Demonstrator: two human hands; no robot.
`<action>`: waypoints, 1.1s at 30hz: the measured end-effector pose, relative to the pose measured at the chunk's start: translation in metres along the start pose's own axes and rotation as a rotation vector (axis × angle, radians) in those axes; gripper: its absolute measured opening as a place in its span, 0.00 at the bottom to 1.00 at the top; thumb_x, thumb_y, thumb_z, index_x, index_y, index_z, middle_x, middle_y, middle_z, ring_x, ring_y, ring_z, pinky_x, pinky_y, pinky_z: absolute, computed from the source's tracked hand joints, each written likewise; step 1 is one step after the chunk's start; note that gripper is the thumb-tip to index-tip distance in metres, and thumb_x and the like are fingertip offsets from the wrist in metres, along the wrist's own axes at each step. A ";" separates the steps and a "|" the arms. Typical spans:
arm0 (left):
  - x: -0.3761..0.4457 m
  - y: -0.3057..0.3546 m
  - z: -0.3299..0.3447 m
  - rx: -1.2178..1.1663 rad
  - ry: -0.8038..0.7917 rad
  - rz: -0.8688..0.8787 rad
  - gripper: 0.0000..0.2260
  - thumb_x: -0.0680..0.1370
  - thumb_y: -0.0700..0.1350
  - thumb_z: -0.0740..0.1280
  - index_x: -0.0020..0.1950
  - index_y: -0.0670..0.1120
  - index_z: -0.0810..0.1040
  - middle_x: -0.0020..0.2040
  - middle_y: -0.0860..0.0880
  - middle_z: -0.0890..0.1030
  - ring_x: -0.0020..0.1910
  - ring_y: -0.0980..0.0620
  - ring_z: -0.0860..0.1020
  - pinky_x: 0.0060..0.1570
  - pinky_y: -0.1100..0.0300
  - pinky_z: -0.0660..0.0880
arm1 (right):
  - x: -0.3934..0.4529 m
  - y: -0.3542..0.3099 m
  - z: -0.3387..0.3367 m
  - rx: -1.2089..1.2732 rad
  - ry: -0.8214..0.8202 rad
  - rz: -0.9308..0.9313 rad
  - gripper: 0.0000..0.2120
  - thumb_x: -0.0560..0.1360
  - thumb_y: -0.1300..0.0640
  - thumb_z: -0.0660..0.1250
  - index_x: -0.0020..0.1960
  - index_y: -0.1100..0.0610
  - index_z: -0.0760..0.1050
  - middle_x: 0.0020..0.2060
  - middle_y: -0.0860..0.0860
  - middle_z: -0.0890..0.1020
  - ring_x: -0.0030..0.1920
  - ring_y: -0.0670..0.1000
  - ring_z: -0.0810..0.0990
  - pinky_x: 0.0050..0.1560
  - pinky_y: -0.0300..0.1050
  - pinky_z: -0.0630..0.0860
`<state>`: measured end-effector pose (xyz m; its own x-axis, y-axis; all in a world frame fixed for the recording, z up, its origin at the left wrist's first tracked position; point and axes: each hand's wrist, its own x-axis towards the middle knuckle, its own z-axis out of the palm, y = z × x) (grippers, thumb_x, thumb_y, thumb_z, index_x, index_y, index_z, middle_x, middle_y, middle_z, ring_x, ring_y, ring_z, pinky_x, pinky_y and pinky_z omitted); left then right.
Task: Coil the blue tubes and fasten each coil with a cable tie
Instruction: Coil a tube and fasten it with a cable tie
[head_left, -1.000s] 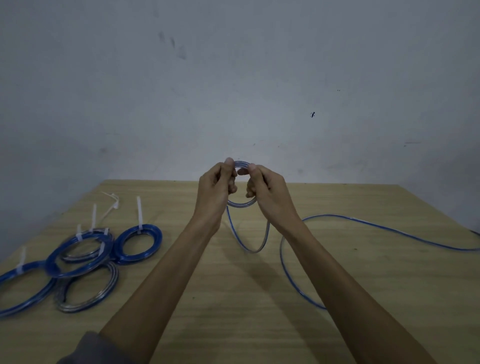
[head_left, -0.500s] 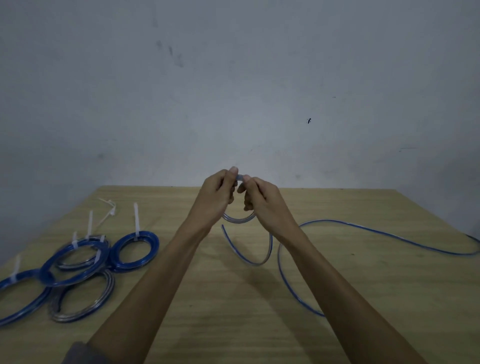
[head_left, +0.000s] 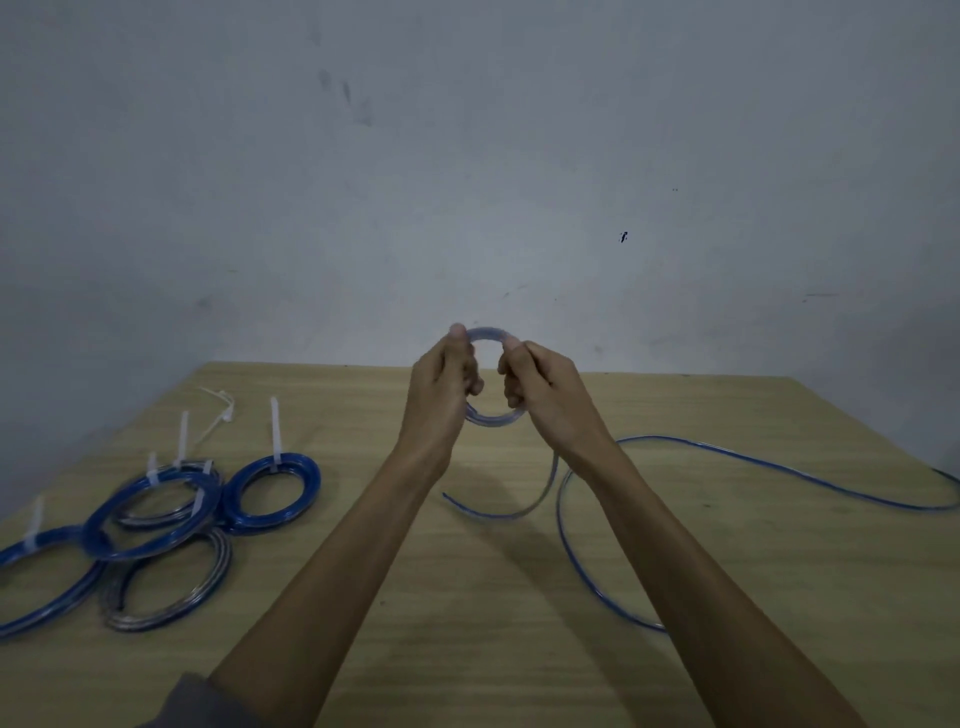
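A small coil of blue tube (head_left: 488, 418) is held upright above the far middle of the wooden table (head_left: 519, 649). My left hand (head_left: 441, 384) grips its left side and my right hand (head_left: 540, 389) grips its right side. The coil's top arc shows between my fingertips. A short free end (head_left: 498, 512) hangs down to the table. The long remainder of the tube (head_left: 779, 467) trails from under my right wrist across the table to the right edge.
Several finished coils (head_left: 272, 491), blue and greyish, lie overlapping at the left, each with a white cable tie standing up. Loose white cable ties (head_left: 218, 415) lie behind them. A bare grey wall stands just past the table's far edge.
My hands have drawn slightly apart, so the loop between them looks wider. The trailing tube has shifted a little on the table. The view has tilted slightly.
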<state>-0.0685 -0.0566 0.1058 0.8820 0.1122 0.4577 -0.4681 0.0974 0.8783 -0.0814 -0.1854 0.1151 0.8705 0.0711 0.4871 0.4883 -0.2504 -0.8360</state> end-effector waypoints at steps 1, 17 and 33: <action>0.001 0.002 0.004 -0.126 0.091 -0.050 0.18 0.86 0.52 0.55 0.38 0.46 0.66 0.30 0.54 0.61 0.30 0.55 0.62 0.35 0.58 0.65 | -0.001 0.001 0.003 0.039 0.022 0.001 0.19 0.86 0.52 0.55 0.42 0.60 0.74 0.32 0.53 0.72 0.35 0.49 0.72 0.40 0.45 0.71; 0.001 -0.004 -0.008 0.063 -0.109 -0.006 0.18 0.85 0.53 0.59 0.39 0.44 0.69 0.31 0.53 0.65 0.32 0.54 0.65 0.37 0.56 0.67 | 0.002 0.004 -0.001 0.046 -0.052 0.017 0.18 0.86 0.52 0.54 0.41 0.58 0.71 0.29 0.48 0.67 0.31 0.46 0.66 0.37 0.42 0.70; 0.021 0.021 -0.030 -0.435 -0.337 -0.573 0.21 0.84 0.56 0.59 0.33 0.50 0.63 0.24 0.55 0.55 0.21 0.58 0.54 0.23 0.63 0.52 | -0.001 0.011 -0.009 -0.062 -0.002 -0.140 0.11 0.85 0.56 0.58 0.56 0.61 0.76 0.35 0.53 0.76 0.33 0.48 0.73 0.36 0.45 0.72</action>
<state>-0.0612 -0.0229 0.1293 0.9281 -0.3713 0.0288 0.1463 0.4347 0.8886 -0.0775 -0.1972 0.1076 0.7942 0.1111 0.5974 0.6002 -0.2967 -0.7428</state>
